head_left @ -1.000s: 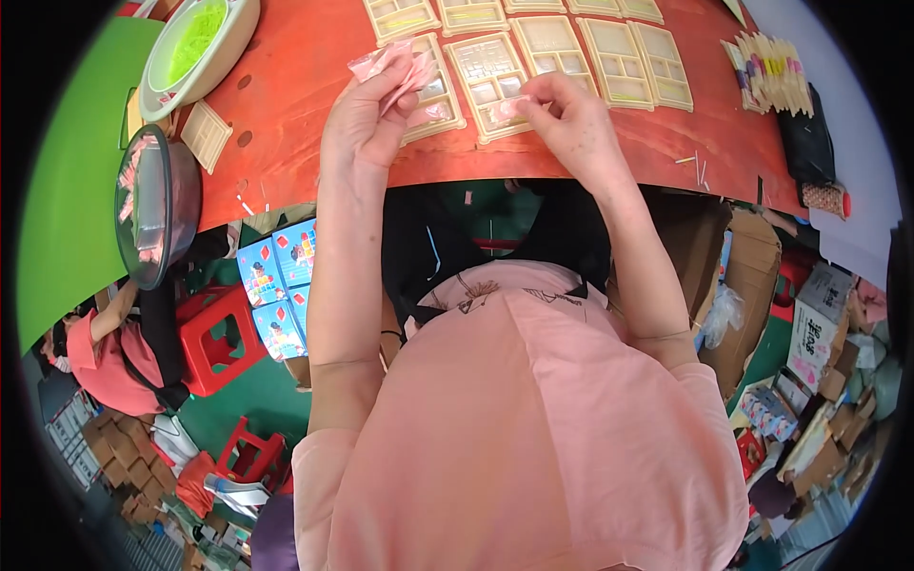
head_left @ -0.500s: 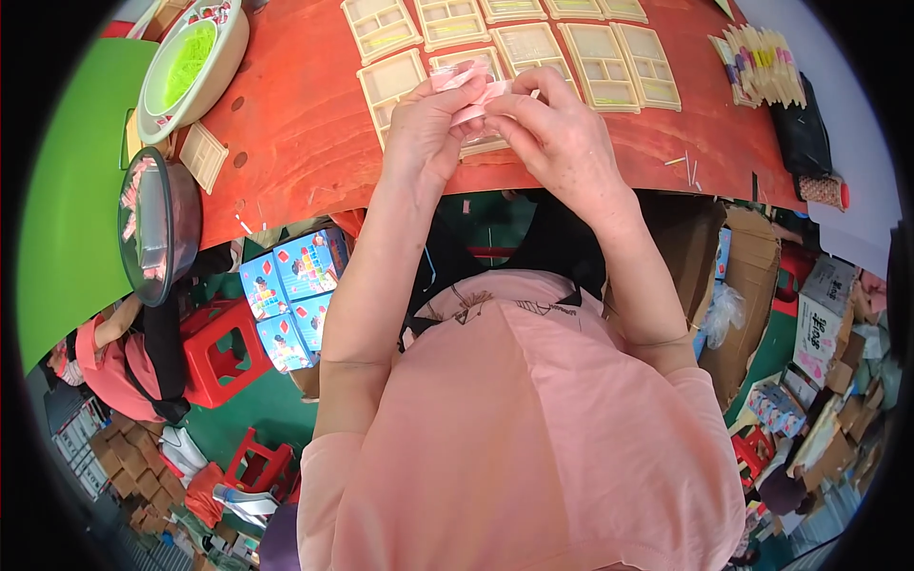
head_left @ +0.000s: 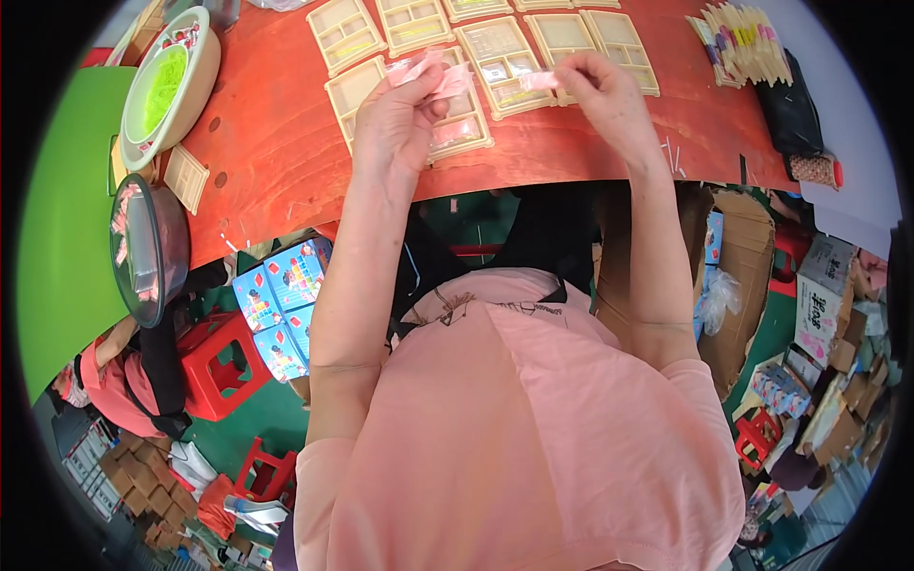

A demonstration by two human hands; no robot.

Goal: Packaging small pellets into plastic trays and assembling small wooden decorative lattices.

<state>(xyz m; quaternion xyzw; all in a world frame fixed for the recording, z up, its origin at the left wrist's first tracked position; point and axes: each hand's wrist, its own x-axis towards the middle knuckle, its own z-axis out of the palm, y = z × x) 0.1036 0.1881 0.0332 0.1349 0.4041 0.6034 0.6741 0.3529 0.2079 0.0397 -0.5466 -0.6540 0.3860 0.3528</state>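
Note:
Between the thumb and fingers of my left hand (head_left: 400,119) is a bunch of small pink packets (head_left: 451,82). My right hand (head_left: 611,100) pinches a single pink packet (head_left: 539,82) by its end, apart from the bunch. Below both hands lie several cream compartment trays (head_left: 522,107) in rows, some with thin yellow-green strips in their narrow slots. The tray (head_left: 487,142) nearest my left hand has a pink packet (head_left: 455,132) in its lower compartment. Part of the tray farther left is hidden behind my left hand.
A cream basin (head_left: 206,90) with bright green shreds stands at the left, above a dark-rimmed tub (head_left: 169,249) of pink packets. A loose tray (head_left: 187,179) lies nearby. Bundled wooden sticks (head_left: 747,48) and a black pouch (head_left: 788,112) are at the right. Blue boxes (head_left: 283,300) sit below the table edge.
My hands have moved apart. The right has drawn one pink packet away to the right, over the neighbouring tray, while the left keeps the bunch. The whole view has shifted slightly.

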